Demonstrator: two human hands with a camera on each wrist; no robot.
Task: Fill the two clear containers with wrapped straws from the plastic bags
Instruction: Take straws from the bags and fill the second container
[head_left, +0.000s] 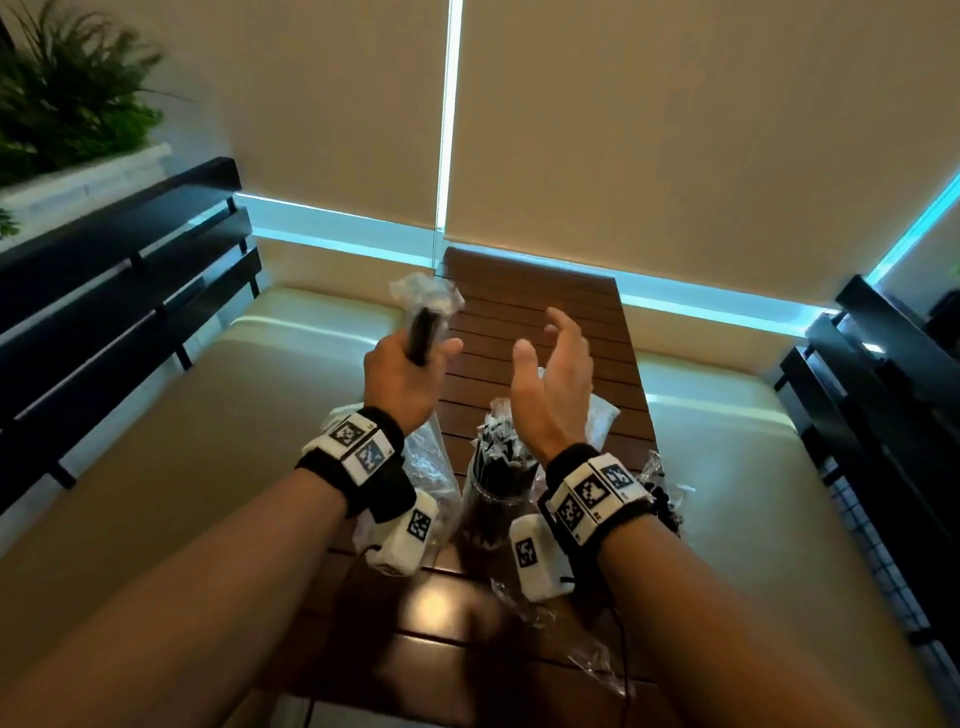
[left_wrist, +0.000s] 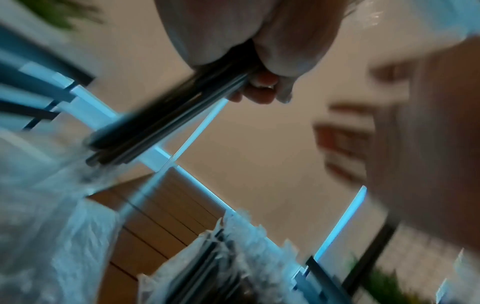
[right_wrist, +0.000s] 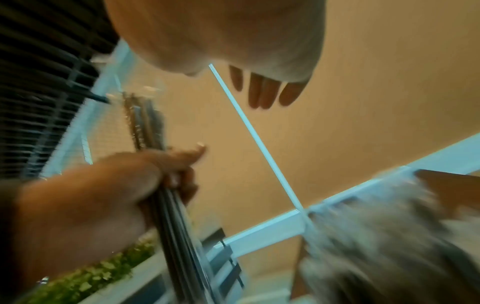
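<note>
My left hand (head_left: 410, 364) is raised above the table and grips a bundle of dark wrapped straws (head_left: 423, 322), their clear wrapper ends sticking up. The left wrist view shows the same straw bundle (left_wrist: 166, 115) running through my curled fingers (left_wrist: 259, 90). My right hand (head_left: 553, 374) is held up beside it, fingers straight and apart, holding nothing; in the right wrist view its fingertips (right_wrist: 262, 92) point away. Below my wrists stands a clear container (head_left: 493, 499) packed with wrapped straws. A plastic bag (head_left: 431, 467) lies to its left.
The brown slatted table (head_left: 545, 332) runs away from me between two cream bench seats (head_left: 208, 415). More crumpled plastic (head_left: 592, 660) lies near the table's front right. Black rails (head_left: 130, 270) and a plant (head_left: 67, 93) are at the left; beige blinds hang ahead.
</note>
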